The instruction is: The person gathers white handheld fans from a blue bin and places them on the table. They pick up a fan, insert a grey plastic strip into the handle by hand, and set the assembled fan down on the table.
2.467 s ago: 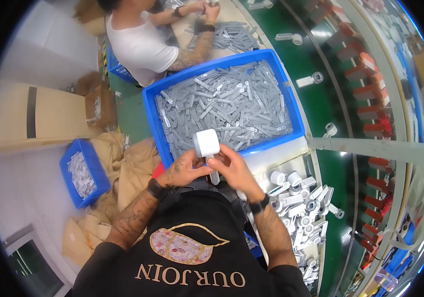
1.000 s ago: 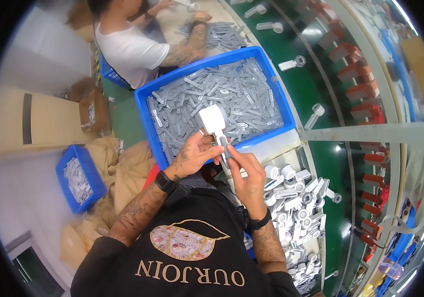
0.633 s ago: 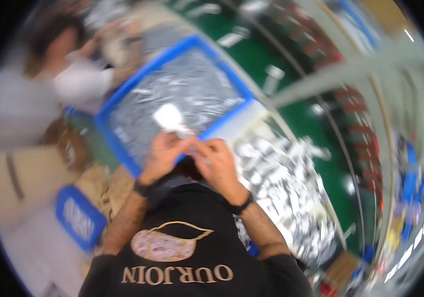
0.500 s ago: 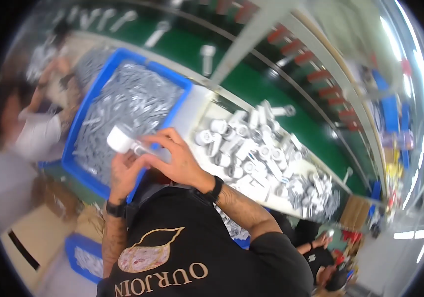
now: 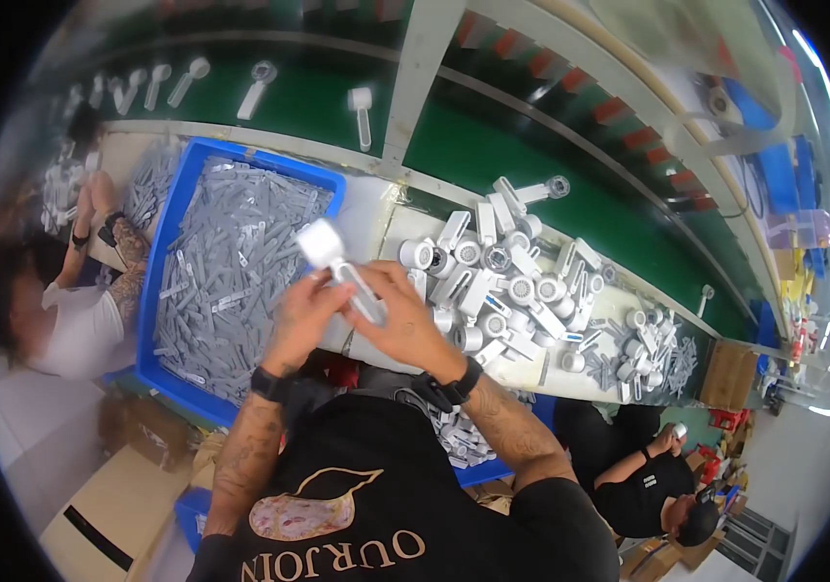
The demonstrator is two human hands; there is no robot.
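- Head view: we see the left hand grasping the device by its handle, thumb laid along it.
- The right hand closes about the handle's lower part; we cannot see all its fingertips.
- The device is held tilted, its round white head up, in front of the right edge of the blue bin.
- That bin brims with grey strips.
- To its right, the pale table bears a heap of white devices, with grey parts mixed in at its far right.
- Beyond the table runs a green conveyor with devices spaced along it, and past that a row of red-orange holders.
- A co-worker in white sits at left, blurred; another in black is at lower right, holding something too small to tell.
- Our torso hides part of the lower bin, full of parts.
- Left and right, the room fades into the dark, bent rim.
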